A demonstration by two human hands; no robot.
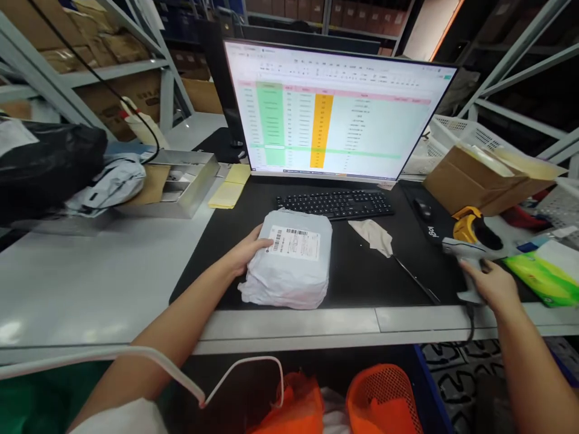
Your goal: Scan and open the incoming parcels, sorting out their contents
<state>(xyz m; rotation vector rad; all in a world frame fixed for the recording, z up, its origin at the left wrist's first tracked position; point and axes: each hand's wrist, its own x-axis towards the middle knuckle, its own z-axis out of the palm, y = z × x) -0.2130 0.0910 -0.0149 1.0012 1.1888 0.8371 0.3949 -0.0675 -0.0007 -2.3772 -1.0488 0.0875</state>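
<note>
A white wrapped parcel (289, 280) with a barcode label (295, 242) facing up sits on the black desk mat (217, 253). My left hand (248, 250) grips its left side, with the thumb on top by the label's edge and the other fingers hidden beneath. On the right, my right hand (492, 283) is closed around the handle of a grey barcode scanner (470, 265) near the front edge of the desk. The scanner's cable hangs over that edge. Between the hands lie a crumpled pale cloth (373, 235) and a thin dark stick (416, 279).
A keyboard (337, 205) and a monitor (335, 114) showing a spreadsheet stand behind the parcel. Beyond the scanner are a mouse (423, 209), a yellow tape dispenser (468, 226) and a cardboard box (470, 178). Yellow paper slips (230, 187) and a grey tray (194, 187) lie left.
</note>
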